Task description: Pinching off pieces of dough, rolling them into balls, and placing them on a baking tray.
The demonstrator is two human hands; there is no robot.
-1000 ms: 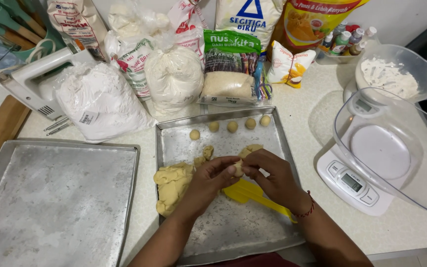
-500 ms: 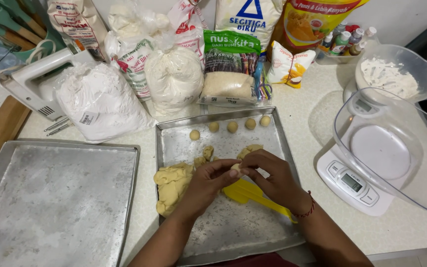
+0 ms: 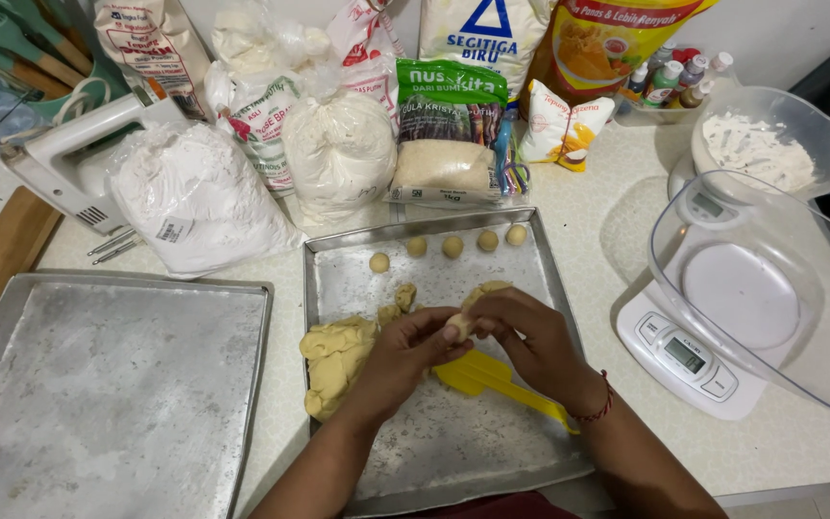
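- Left hand (image 3: pixel 405 354) and right hand (image 3: pixel 527 336) meet over the tray (image 3: pixel 453 452), fingertips pinching a small dough piece (image 3: pixel 460 325) between them.
- Tray holds a dough lump (image 3: pixel 335 358), a yellow scraper (image 3: pixel 492 377) and five dough balls (image 3: pixel 451 246) along its far edge.
- Second tray (image 3: pixel 108 384) sits left.
- Clear bowl (image 3: pixel 770 288) rests on the scale (image 3: pixel 689 356).
- Behind it, a tub (image 3: pixel 770 144) holds white powder.

Pale yellow dough piece (image 3: pixel 460 325) between the fingertips. Pale yellow dough mass (image 3: pixel 336 358) left of them. Bright yellow scraper (image 3: pixel 492 377) beneath. Grey, flour-speckled metal tray (image 3: pixel 453 452) underneath.
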